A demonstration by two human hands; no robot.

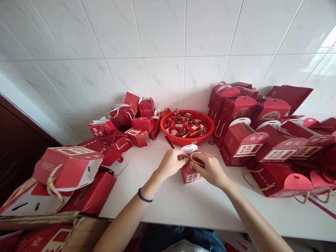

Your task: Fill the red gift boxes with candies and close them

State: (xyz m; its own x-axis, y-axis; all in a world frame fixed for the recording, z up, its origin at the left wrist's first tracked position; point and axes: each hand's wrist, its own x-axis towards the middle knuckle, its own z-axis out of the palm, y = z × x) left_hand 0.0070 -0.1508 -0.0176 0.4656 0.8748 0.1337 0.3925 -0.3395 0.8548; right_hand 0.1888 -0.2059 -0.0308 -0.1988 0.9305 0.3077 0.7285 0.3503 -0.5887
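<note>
The white desk [157, 199] lies under the fingers [195, 168], a red plastic basin [181, 140] of wrapped candies [183, 125] just beyond them. A small red gift box [188, 172] stands between the left hand [170, 162], whose grip I cannot tell, and the right hand [212, 169], pinching a rope handle [198, 163]; uneven pulling could tip or crease the box.

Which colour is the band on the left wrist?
The band is dark blue; see the head view.

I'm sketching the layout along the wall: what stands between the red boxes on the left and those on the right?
The head view mainly shows a red basin of wrapped packets there, between the left boxes and the right boxes.
</note>
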